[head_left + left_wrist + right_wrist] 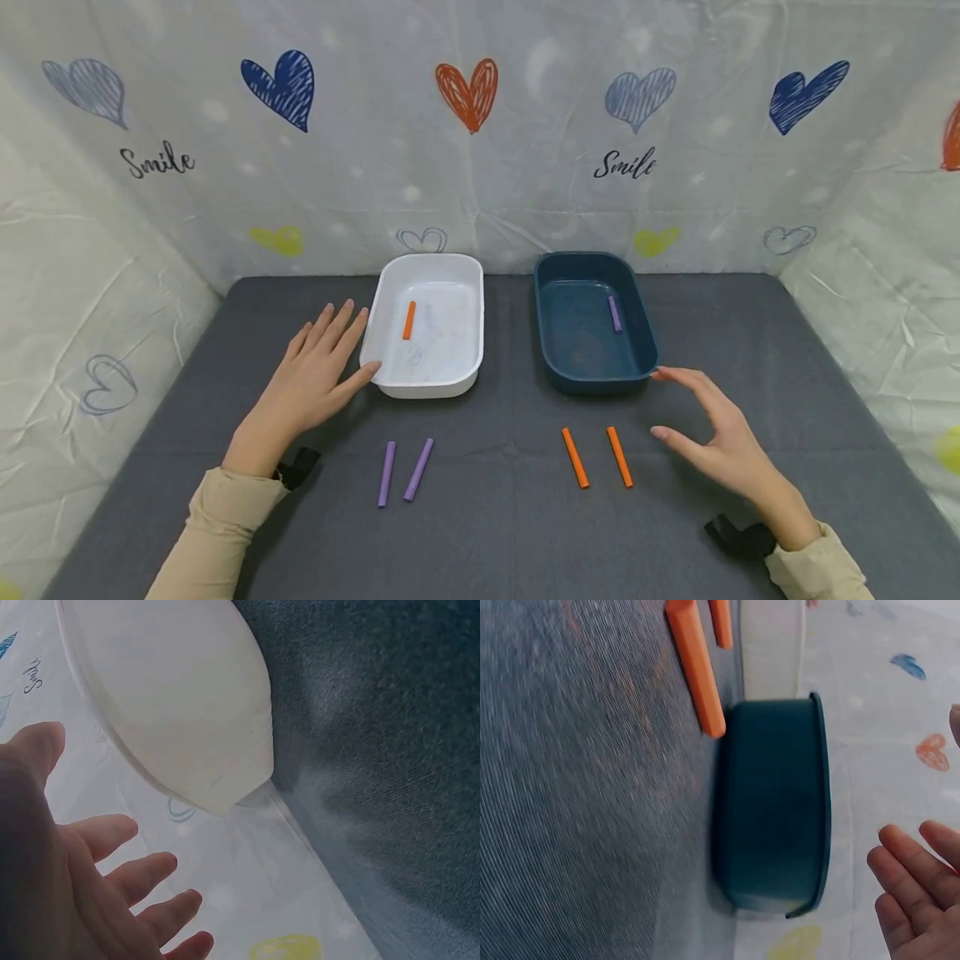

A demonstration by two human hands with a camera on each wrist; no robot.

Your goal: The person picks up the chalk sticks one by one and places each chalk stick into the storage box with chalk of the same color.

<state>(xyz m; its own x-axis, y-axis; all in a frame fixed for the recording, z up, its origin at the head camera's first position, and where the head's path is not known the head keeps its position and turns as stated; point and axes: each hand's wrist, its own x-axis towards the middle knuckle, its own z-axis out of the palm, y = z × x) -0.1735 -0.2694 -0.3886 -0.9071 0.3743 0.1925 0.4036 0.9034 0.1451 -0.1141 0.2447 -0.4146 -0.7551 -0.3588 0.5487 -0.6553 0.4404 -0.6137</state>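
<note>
My left hand [318, 375] has its fingers spread beside the white tray [429, 390], thumb tip right at the front left rim. The left wrist view shows that hand [112, 877] holding nothing. Inside the white tray lies one orange stick [408, 321], chalk-like in shape. My right hand [723, 437] hovers off the front right corner of the dark teal tray [592, 387], fingers extended, index fingertip close to the rim, palm holding nothing. A purple stick [615, 314] lies in the teal tray.
In front of the white tray, two purple sticks lie on the grey cloth, a left one [386, 474] and a right one [418, 470]. Two orange sticks, one left [575, 458] and one right [620, 457], lie before the teal tray. A heart-printed curtain [525, 183] stands behind.
</note>
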